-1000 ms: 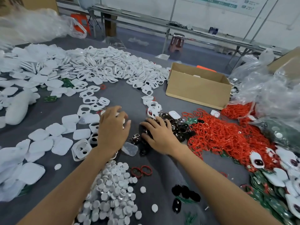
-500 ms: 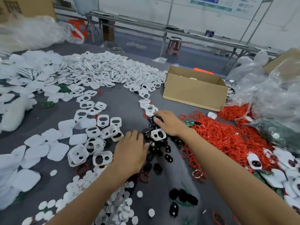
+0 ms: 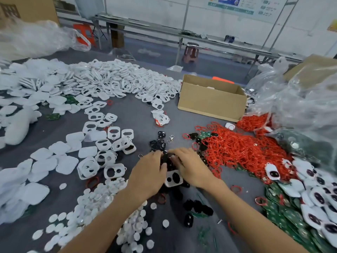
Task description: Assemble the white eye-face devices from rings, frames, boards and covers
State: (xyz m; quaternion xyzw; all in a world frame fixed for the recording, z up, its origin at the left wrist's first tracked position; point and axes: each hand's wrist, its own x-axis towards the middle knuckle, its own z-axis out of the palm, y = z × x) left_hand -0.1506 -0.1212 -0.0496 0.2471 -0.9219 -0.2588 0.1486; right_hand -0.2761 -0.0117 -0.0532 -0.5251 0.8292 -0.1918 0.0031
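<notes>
My left hand (image 3: 147, 173) and my right hand (image 3: 192, 168) meet palm-down over a small heap of black eye pieces (image 3: 158, 143) at the table's middle. A white frame (image 3: 173, 179) with two black eyes in it shows between the hands, tucked under my right hand's thumb side. My left fingers curl down onto the black pieces; exactly what they pinch is hidden. Loose white frames (image 3: 116, 133) lie to the left, and red rings (image 3: 242, 148) spread to the right.
A big heap of white frames (image 3: 113, 83) fills the back left, flat covers (image 3: 60, 148) the left, round white discs (image 3: 102, 198) the near left. Green boards (image 3: 284, 216) and finished devices (image 3: 319, 198) lie near right. A cardboard box (image 3: 211, 103) and plastic bags (image 3: 300, 99) stand behind.
My right hand has drawn back from the far black pieces with the white frame. My left hand has slid right to meet it over the heap.
</notes>
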